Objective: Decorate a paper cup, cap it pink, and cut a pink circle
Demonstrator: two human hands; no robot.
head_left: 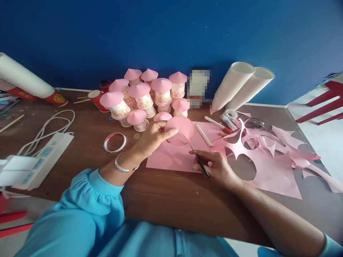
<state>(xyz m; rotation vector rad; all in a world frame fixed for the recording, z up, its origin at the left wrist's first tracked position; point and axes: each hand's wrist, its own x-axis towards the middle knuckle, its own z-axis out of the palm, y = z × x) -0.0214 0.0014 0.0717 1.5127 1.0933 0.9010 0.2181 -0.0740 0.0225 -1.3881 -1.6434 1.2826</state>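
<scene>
My left hand [157, 137] pinches the left edge of a pink paper disc [184, 125] between thumb and fingers, holding it above the table. A darker line runs around the disc's rim. In my right hand [214, 166] is a slim black-handled tool [200, 163] with a thin metal blade. Its tip meets the disc near the lower middle. Whether it is a knife or scissors seen edge-on, I cannot tell. Beneath both hands lies a sheet of pink paper [166, 160]. Behind my left hand stand several decorated paper cups with pink cone roofs [139, 90].
Cut pink paper scraps [270, 169] spread over the right side, near markers [203, 135] and a tape roll [230, 114]. Stacked white cups [233, 85] lean on the blue wall. A ring of tape [114, 142] and a power strip [44, 160] lie to the left.
</scene>
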